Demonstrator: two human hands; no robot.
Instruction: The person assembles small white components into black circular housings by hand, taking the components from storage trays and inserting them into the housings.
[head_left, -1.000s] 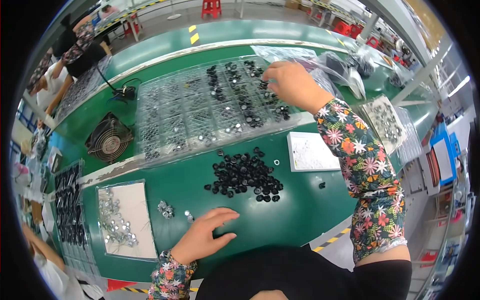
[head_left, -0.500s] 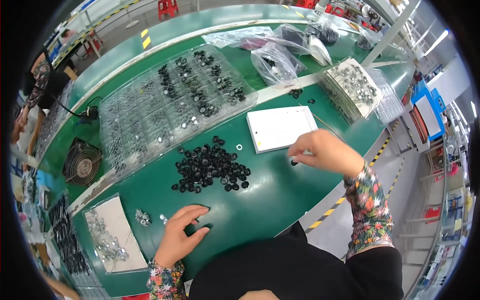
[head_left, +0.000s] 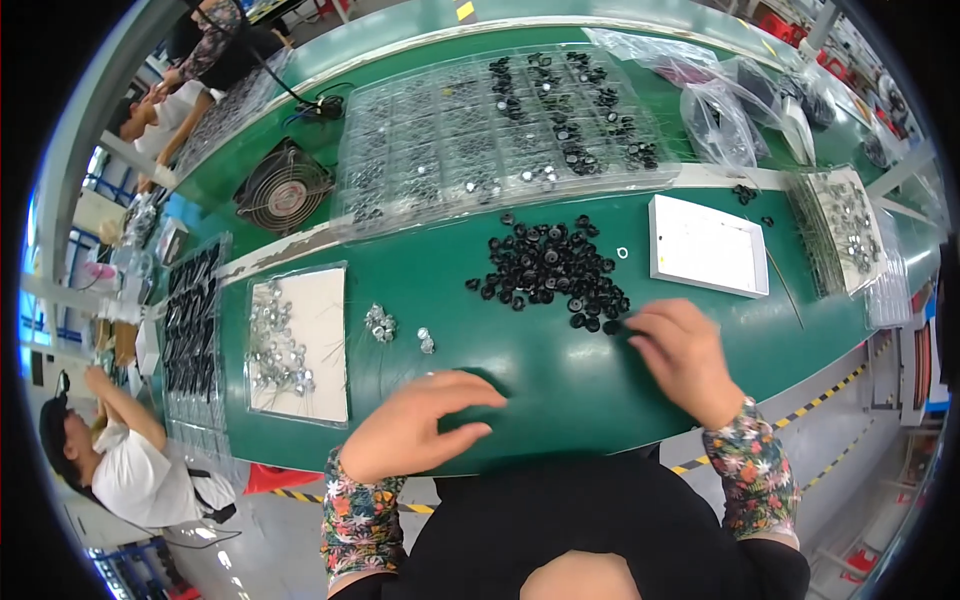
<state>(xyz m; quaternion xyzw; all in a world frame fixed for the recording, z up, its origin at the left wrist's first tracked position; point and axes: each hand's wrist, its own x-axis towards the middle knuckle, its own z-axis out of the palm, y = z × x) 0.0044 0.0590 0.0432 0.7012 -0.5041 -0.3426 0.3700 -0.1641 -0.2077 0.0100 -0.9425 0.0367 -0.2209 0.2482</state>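
Reaching toward the lower right edge of the pile of black parts [head_left: 550,262] at frame centre, the right hand [head_left: 685,355] has its fingers curled. Thumb and forefinger stand slightly apart, their tips just beside a black part at the pile's edge; whether anything is held cannot be told. The left hand [head_left: 425,420], lower left of centre, is open between thumb and forefinger, the green table [head_left: 560,410] showing bare in the gap.

Small silvery parts [head_left: 379,323] lie in a cluster above and left of the left hand; more rest on a pale board [head_left: 328,340] farther left. Right of the pile are a white ring [head_left: 622,253] and a shallow white box [head_left: 705,240]. A clear compartment tray [head_left: 520,198] occupies upper centre, with black parts in its right-hand columns. A fan [head_left: 287,195] stands upper left.
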